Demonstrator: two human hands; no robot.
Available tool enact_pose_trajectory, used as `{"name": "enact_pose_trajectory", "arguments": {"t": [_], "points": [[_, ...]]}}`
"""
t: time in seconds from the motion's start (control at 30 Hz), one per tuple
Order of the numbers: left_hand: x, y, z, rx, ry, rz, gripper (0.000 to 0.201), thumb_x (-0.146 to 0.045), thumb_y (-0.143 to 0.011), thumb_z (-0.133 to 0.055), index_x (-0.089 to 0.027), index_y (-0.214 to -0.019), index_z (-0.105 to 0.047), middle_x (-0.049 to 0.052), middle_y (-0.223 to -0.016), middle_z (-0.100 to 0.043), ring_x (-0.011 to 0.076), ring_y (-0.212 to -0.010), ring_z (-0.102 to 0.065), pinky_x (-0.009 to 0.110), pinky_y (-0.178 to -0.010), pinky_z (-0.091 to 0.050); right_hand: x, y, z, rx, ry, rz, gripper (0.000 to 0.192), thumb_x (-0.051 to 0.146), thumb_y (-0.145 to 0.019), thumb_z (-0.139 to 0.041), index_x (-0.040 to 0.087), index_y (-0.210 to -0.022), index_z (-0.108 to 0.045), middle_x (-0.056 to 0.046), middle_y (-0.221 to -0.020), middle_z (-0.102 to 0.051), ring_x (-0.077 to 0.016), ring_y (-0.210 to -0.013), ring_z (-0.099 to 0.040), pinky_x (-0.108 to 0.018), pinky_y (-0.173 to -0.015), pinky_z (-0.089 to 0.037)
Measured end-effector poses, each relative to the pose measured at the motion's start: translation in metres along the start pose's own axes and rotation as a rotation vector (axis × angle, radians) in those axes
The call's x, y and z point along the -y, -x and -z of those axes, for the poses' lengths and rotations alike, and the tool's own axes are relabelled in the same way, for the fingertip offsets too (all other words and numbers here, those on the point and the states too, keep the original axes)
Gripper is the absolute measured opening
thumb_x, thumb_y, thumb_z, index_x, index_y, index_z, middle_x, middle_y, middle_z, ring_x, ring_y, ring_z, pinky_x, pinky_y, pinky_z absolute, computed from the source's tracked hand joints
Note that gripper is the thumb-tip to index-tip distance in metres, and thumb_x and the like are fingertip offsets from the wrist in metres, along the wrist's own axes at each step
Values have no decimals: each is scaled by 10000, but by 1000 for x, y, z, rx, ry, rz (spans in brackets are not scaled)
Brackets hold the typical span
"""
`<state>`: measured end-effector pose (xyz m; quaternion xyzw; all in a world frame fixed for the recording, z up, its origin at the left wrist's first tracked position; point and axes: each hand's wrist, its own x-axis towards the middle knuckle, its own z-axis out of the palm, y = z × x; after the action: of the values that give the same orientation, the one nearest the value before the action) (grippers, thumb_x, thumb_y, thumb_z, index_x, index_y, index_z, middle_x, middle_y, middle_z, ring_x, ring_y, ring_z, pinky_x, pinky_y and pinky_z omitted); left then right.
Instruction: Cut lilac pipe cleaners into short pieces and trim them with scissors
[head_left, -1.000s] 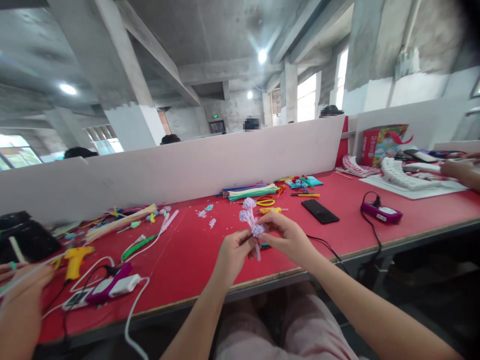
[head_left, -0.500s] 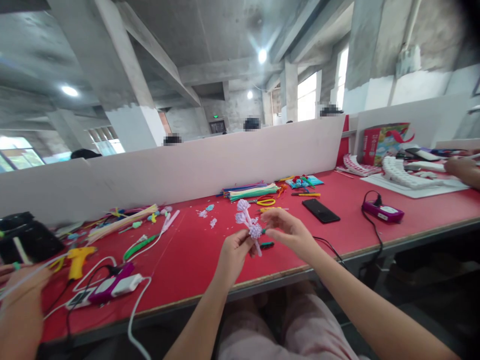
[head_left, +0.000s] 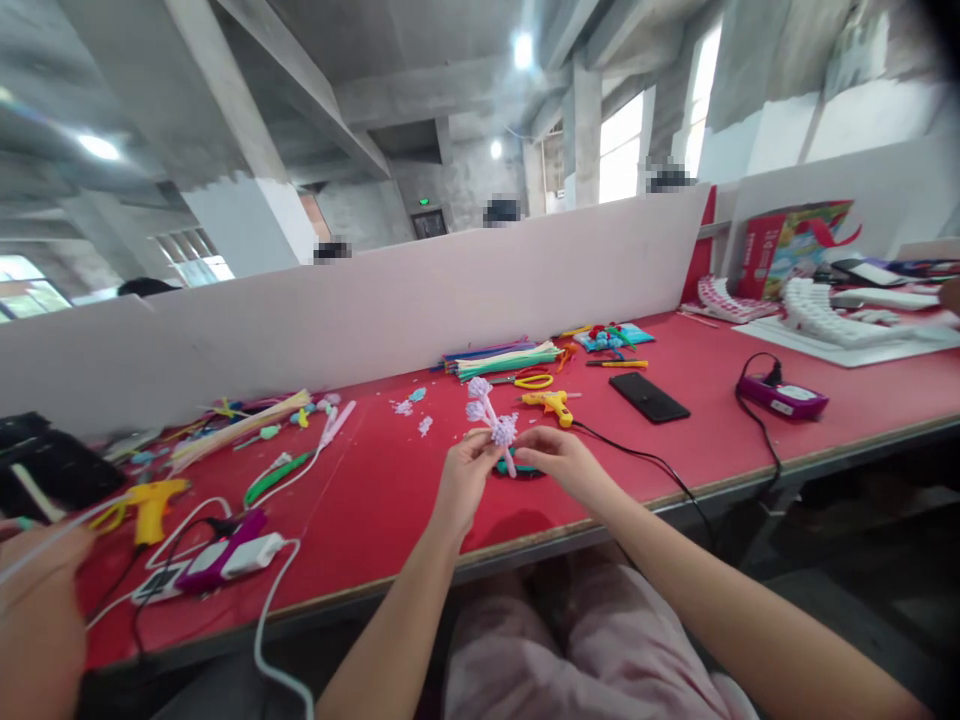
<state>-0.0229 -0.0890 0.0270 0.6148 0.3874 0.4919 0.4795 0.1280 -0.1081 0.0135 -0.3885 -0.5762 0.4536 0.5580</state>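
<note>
Where both hands meet, left hand (head_left: 463,478) and right hand (head_left: 556,459) fingers pinch the lilac pipe-cleaner flowers (head_left: 491,425), hiding the stem's base

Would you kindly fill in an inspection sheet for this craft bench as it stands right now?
Surface: long red table backed by a white partition board.
Job's things: lilac pipe-cleaner flower sprig, held upright above the table.
Clutter: bundle of coloured pipe cleaners, yellow-handled scissors, black phone, small yellow glue gun, larger yellow glue gun.
Hands: left hand and right hand both pinch the sprig's stem with their fingers.
Cables: black cable from the small glue gun; white cable over the front edge.
Surroundings: concrete ceiling, other people behind the partition; a co-worker's hand far left.
</note>
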Motion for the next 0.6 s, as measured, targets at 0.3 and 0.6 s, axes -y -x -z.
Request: {"name": "enact_pose_trajectory", "arguments": {"t": [0.3, 0.6], "points": [[18, -27, -3, 29, -94, -5, 366, -327, -698, -585, -163, -1025, -594, 22, -803, -617, 92, -591, -519, 196, -539, -402, -28, -26, -8, -113, 47, -11, 166, 327, -665, -549, 162, -652, -550, 16, -610, -558, -121, -597, -498, -239, -582, -384], [48, -86, 38, -120, -772, -147, 261, -323, -784, -433, -158, -870, -616, 101, -886, -623, 219, -844, -573, 364, -801, -409, -40, -61, 68, -366, 314, -3, 176, 333, -660, -552, 158, -651, -548, 17, -584, -514, -114, -564, -438, -223, -535, -324]]}}
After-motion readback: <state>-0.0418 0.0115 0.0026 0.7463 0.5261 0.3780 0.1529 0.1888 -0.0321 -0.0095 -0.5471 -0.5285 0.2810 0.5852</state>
